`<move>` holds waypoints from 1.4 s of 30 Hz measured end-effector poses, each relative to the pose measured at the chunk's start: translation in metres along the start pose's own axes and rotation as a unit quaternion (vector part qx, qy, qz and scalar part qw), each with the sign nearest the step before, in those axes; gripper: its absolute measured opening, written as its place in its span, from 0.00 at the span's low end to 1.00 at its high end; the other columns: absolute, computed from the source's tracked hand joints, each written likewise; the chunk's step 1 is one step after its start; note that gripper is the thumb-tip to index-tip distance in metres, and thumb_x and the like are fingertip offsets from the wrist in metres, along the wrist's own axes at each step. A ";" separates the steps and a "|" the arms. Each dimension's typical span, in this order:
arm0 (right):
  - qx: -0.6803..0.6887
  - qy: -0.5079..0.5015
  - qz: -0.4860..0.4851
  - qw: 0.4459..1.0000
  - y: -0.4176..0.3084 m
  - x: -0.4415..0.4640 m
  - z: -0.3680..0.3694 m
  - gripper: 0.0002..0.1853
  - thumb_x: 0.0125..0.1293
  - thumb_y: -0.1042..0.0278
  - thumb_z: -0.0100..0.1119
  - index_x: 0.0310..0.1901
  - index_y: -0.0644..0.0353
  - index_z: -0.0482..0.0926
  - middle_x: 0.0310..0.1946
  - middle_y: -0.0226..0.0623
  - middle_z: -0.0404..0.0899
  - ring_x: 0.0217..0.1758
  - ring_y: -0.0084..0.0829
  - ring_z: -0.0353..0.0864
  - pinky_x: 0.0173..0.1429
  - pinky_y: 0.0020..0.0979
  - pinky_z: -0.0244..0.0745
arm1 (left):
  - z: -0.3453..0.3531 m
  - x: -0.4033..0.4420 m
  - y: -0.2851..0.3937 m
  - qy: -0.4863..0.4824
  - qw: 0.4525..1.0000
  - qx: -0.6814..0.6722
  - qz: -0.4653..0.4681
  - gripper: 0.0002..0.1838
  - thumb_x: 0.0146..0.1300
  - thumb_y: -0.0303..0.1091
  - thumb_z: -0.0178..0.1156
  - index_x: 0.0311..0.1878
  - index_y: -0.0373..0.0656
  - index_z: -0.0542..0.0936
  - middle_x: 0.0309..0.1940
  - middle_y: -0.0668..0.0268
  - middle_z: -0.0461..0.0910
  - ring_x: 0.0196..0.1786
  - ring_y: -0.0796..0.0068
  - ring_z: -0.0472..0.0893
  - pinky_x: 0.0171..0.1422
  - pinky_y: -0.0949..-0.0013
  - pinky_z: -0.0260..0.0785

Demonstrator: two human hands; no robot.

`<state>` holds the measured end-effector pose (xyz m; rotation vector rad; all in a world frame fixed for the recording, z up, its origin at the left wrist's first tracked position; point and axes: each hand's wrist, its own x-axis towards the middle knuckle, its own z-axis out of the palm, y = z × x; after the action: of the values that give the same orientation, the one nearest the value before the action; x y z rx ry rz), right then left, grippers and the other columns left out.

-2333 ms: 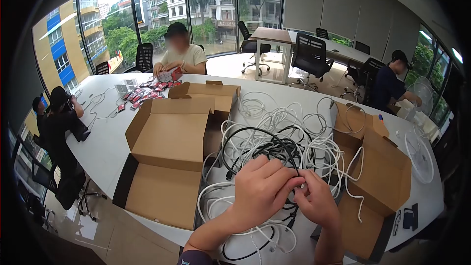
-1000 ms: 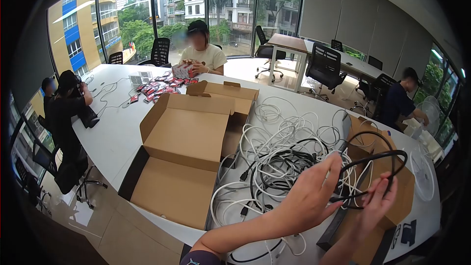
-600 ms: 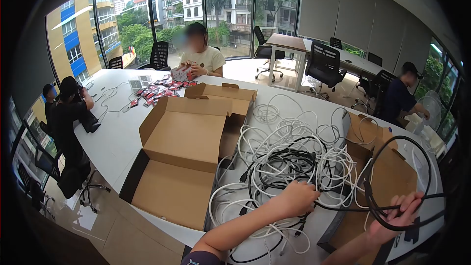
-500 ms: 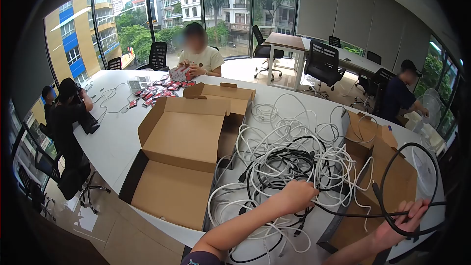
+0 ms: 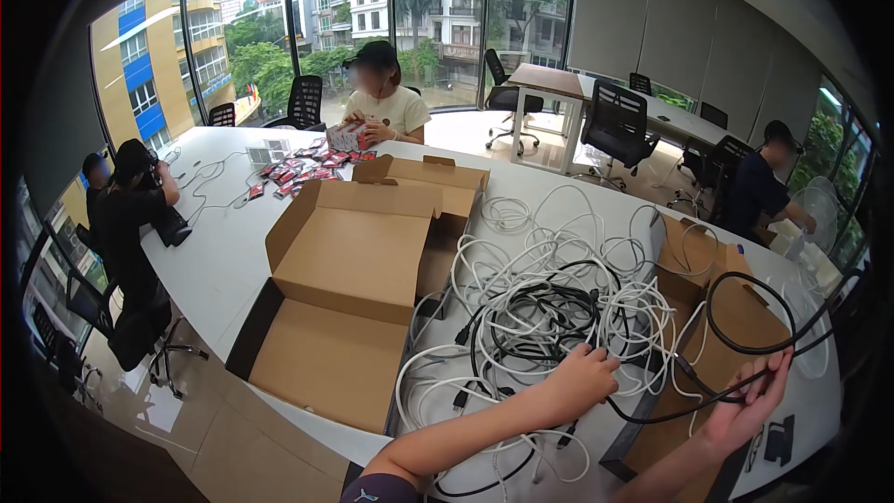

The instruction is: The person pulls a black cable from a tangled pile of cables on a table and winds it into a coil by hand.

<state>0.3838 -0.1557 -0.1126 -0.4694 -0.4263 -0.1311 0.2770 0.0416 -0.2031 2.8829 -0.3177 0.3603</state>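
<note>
My right hand (image 5: 752,402) closed around the black cable (image 5: 643,422) well to the side of the tangle (image 5: 535,303) on the white table (image 5: 223,261), which seemed to keep its loops clear of the heap; my left hand (image 5: 587,377) curled at the heap's near edge, its grip hidden. The cable looked smooth and stiff, arching roundly before the matt brown, crisply folded open cardboard box (image 5: 762,321), while white cords (image 5: 641,309) coiled loosely nearby

Daylight enters through the windows (image 5: 433,28) — the floor (image 5: 456,130) glares below. Lens distortion bows the table (image 5: 223,251); the corners fall black.
</note>
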 end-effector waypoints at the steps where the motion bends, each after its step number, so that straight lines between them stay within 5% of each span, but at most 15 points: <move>1: -0.016 -0.094 -0.007 0.995 0.004 0.002 -0.006 0.08 0.77 0.69 0.43 0.50 0.62 0.69 0.33 0.25 0.67 0.17 0.11 0.51 0.21 0.17 0.50 | -0.003 -0.002 -0.001 0.025 1.000 -0.008 0.002 0.11 0.54 0.33 0.63 0.42 0.47 0.82 0.48 0.65 0.75 0.53 0.66 0.75 0.58 0.61 0.64; 5: 0.042 -0.084 0.047 0.995 0.015 0.004 -0.007 0.07 0.75 0.74 0.44 0.50 0.64 0.68 0.37 0.30 0.69 0.24 0.14 0.57 0.24 0.17 0.58 | -0.004 -0.003 -0.004 0.048 0.999 -0.007 -0.008 0.19 0.53 0.27 0.61 0.52 0.45 0.80 0.56 0.60 0.74 0.52 0.65 0.77 0.59 0.61 0.65; 8: 0.011 0.033 0.055 0.998 0.024 0.006 -0.010 0.07 0.75 0.72 0.45 0.51 0.60 0.70 0.43 0.30 0.74 0.23 0.12 0.60 0.24 0.16 0.57 | -0.009 -0.006 -0.004 0.111 0.994 -0.018 -0.007 0.27 0.51 0.24 0.60 0.59 0.45 0.77 0.60 0.59 0.73 0.52 0.64 0.78 0.58 0.62 0.66; 12: -0.038 -0.017 0.030 0.999 0.032 0.006 -0.014 0.07 0.74 0.71 0.48 0.51 0.59 0.70 0.48 0.32 0.75 0.31 0.13 0.66 0.29 0.15 0.61 | -0.028 -0.010 -0.006 0.149 0.987 -0.064 0.005 0.28 0.54 0.26 0.61 0.62 0.45 0.74 0.64 0.58 0.71 0.55 0.63 0.78 0.58 0.61 0.67; 15: -0.103 0.007 0.004 0.995 0.040 -0.005 0.002 0.07 0.72 0.73 0.49 0.49 0.57 0.70 0.48 0.31 0.74 0.37 0.14 0.68 0.33 0.16 0.63 | -0.041 -0.013 -0.007 0.252 0.957 -0.146 0.013 0.19 0.60 0.29 0.60 0.57 0.44 0.77 0.55 0.58 0.79 0.49 0.61 0.81 0.53 0.62 0.71; 18: -0.168 -0.012 0.019 0.986 0.048 -0.019 0.016 0.07 0.70 0.76 0.50 0.47 0.56 0.71 0.48 0.33 0.73 0.41 0.16 0.70 0.38 0.18 0.66 | -0.073 -0.024 -0.002 0.166 0.946 -0.266 -0.076 0.10 0.65 0.30 0.58 0.48 0.42 0.79 0.41 0.60 0.84 0.40 0.58 0.82 0.45 0.64 0.74; 19: -0.189 -0.035 0.038 0.981 0.052 -0.023 0.019 0.08 0.69 0.77 0.50 0.47 0.56 0.71 0.48 0.33 0.73 0.42 0.18 0.70 0.40 0.18 0.67 | -0.080 -0.028 0.001 0.230 0.930 -0.283 -0.055 0.06 0.68 0.31 0.56 0.40 0.39 0.79 0.32 0.62 0.84 0.35 0.63 0.84 0.39 0.67 0.74; 23: -0.200 -0.229 0.144 0.942 0.062 -0.039 0.025 0.06 0.60 0.78 0.60 0.39 0.62 0.74 0.45 0.39 0.75 0.39 0.25 0.75 0.41 0.23 0.72 | -0.105 -0.046 0.011 0.273 0.759 -0.591 -0.011 0.12 0.74 0.38 0.50 0.40 0.39 0.73 0.30 0.60 0.82 0.36 0.72 0.83 0.38 0.69 0.75; 26: -0.238 -0.400 0.197 0.863 0.071 -0.051 0.033 0.05 0.55 0.80 0.65 0.34 0.67 0.81 0.40 0.42 0.78 0.35 0.26 0.77 0.38 0.24 0.73 | -0.114 -0.062 0.011 0.316 0.605 -0.728 0.063 0.15 0.75 0.45 0.46 0.40 0.41 0.68 0.30 0.56 0.81 0.34 0.69 0.83 0.39 0.68 0.77; 28: -0.261 -0.461 0.221 0.819 0.080 -0.059 0.033 0.09 0.56 0.82 0.63 0.39 0.65 0.84 0.38 0.43 0.80 0.38 0.29 0.81 0.42 0.25 0.76 | -0.112 -0.062 0.000 0.346 0.593 -0.726 0.043 0.17 0.75 0.49 0.45 0.40 0.43 0.66 0.32 0.54 0.80 0.34 0.67 0.83 0.39 0.67 0.77; 31: -0.200 -0.479 0.309 0.797 0.087 -0.070 0.037 0.13 0.65 0.68 0.61 0.46 0.69 0.80 0.38 0.48 0.81 0.38 0.33 0.84 0.42 0.29 0.79 | -0.102 -0.054 -0.016 0.392 0.550 -0.737 -0.015 0.17 0.75 0.49 0.45 0.41 0.44 0.67 0.35 0.56 0.80 0.34 0.66 0.84 0.38 0.69 0.77; 36: -0.142 -0.452 0.383 0.793 0.083 -0.068 0.032 0.28 0.70 0.49 0.55 0.50 0.75 0.74 0.38 0.55 0.82 0.33 0.38 0.86 0.37 0.33 0.80 | -0.099 -0.049 -0.027 0.415 0.543 -0.728 -0.046 0.16 0.75 0.48 0.46 0.45 0.43 0.69 0.37 0.57 0.81 0.37 0.67 0.85 0.37 0.71 0.77; 40: -0.192 -0.445 0.325 0.812 0.082 -0.063 0.025 0.21 0.69 0.57 0.60 0.46 0.73 0.76 0.26 0.41 0.77 0.20 0.26 0.77 0.28 0.24 0.72 | -0.100 -0.047 -0.025 0.399 0.599 -0.693 -0.049 0.19 0.74 0.46 0.50 0.57 0.41 0.69 0.45 0.56 0.81 0.44 0.67 0.84 0.46 0.71 0.76; 42: -0.186 -0.344 0.244 0.887 0.086 -0.067 0.029 0.14 0.70 0.63 0.58 0.41 0.69 0.76 0.21 0.31 0.69 0.18 0.19 0.65 0.24 0.21 0.60 | -0.100 -0.043 -0.017 0.371 0.676 -0.634 -0.054 0.23 0.72 0.44 0.54 0.62 0.39 0.67 0.49 0.56 0.79 0.49 0.65 0.82 0.52 0.68 0.74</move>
<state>0.3309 -0.0640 -0.1531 -0.9962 -0.9730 0.4697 0.2186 0.0903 -0.1230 1.2152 -0.1246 0.8166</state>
